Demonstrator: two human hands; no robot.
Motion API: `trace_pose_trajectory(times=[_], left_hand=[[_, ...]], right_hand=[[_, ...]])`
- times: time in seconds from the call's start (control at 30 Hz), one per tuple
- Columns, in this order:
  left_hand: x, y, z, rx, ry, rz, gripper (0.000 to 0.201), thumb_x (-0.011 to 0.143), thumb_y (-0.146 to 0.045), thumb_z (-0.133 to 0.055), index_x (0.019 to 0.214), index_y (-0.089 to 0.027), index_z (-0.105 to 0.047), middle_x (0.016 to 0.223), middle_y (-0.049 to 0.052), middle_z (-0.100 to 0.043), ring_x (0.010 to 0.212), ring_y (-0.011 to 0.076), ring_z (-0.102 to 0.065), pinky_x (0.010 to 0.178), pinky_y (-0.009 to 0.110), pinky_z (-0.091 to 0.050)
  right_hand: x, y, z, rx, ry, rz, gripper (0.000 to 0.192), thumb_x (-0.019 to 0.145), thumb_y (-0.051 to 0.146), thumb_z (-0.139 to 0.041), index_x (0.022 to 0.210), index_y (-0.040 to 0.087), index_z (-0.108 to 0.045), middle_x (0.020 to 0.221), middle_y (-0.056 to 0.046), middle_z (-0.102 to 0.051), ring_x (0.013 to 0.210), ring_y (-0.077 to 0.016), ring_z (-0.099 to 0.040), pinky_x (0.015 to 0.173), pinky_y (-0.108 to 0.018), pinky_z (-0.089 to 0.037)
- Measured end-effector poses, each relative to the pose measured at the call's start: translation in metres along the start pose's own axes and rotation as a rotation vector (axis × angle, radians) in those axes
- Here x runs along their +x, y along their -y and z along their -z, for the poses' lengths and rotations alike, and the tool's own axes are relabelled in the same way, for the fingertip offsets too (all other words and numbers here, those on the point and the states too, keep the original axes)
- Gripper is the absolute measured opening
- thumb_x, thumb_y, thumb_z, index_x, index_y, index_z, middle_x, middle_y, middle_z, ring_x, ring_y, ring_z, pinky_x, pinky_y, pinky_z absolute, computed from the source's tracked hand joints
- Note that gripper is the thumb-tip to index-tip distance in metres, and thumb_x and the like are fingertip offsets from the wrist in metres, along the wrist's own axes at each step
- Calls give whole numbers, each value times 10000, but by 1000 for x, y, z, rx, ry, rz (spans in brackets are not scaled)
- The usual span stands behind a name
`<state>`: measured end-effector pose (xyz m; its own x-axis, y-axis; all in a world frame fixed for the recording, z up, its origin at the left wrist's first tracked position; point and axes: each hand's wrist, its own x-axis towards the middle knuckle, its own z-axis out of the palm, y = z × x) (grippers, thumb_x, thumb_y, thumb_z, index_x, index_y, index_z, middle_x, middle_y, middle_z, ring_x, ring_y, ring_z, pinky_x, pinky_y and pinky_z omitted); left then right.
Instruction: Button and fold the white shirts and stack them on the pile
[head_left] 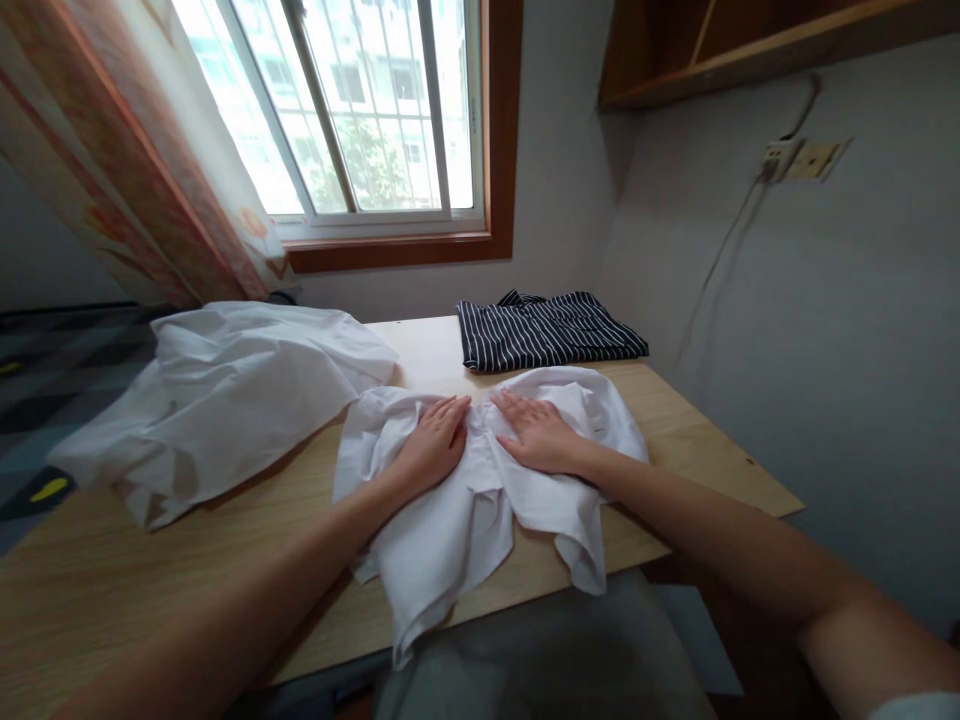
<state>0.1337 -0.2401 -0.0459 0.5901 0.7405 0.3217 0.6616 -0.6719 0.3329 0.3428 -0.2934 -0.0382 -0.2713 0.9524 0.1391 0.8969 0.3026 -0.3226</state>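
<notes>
A white shirt (pixel 450 530) lies spread and wrinkled on the wooden table, its lower parts hanging over the front edge. My left hand (pixel 439 435) rests flat on its left half, fingers stretched out and pointing away from me. On the right half, my right hand (pixel 536 430) lies palm down with its fingers extended and the thumb apart. Both hands press on the cloth near its middle, a small gap between them. Neither is closed on anything.
A folded black-and-white striped garment (pixel 551 330) lies at the table's back right. Another white garment (pixel 247 390) is heaped at the left, partly over the table (pixel 720 470). Beyond are a window (pixel 360 110), a curtain (pixel 142 150) and a wall socket (pixel 814 160) with a cord.
</notes>
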Motion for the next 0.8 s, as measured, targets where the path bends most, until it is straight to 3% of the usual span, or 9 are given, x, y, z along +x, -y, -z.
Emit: trace_pose_trajectory(times=[0.13,0.23,0.33,0.5,0.6,0.7,0.8], left_hand=[[6,-10,8,-76,-18,72,427,828,-172,-433,1210,-146,-624,1181,121,-670,1141,254,-574,1051,454,-410],[13,-13,6,-106,-33,100,347,847,-210,-414,1016,-149,-710,1023,118,-708,1019,261,-606,978,444,-442],[15,-13,5,-159,-42,101,328,847,-242,-416,863,-148,-730,891,107,-715,898,244,-616,887,402,-471],[11,-16,10,-337,-72,107,291,836,-318,-494,903,-183,-743,877,55,-733,851,216,-618,844,356,-472],[8,-17,12,-432,-73,103,261,818,-297,-526,922,-190,-741,914,49,-734,871,211,-620,863,348,-473],[6,-18,11,-473,-83,98,254,836,-321,-530,937,-193,-725,930,48,-717,895,211,-612,862,349,-473],[4,-18,8,-517,-110,115,272,865,-357,-513,990,-189,-688,927,44,-693,882,199,-601,811,326,-480]], right_hand=[[3,-1,10,168,-83,-38,669,899,448,-534,1476,139,-392,1475,-150,-463,1346,-289,-431,1138,-456,-281],[13,-4,8,286,-165,-88,485,977,416,-402,1358,147,-537,1359,-138,-579,1261,-235,-521,1083,-378,-361],[19,-5,7,233,-160,-98,408,1002,365,-350,1196,175,-655,1250,-122,-647,1179,-233,-577,1013,-361,-413],[21,0,15,81,-6,67,313,918,277,-502,1180,221,-664,1282,-86,-611,1083,-235,-606,882,-323,-460],[18,4,19,48,20,115,226,895,218,-505,1006,202,-701,1127,-80,-626,930,-194,-614,791,-286,-449],[14,4,18,79,-34,87,188,885,172,-503,835,170,-684,959,-68,-595,809,-161,-572,737,-272,-424],[13,1,18,258,-201,56,138,867,177,-544,788,162,-656,890,-43,-565,789,-142,-537,742,-263,-413]])
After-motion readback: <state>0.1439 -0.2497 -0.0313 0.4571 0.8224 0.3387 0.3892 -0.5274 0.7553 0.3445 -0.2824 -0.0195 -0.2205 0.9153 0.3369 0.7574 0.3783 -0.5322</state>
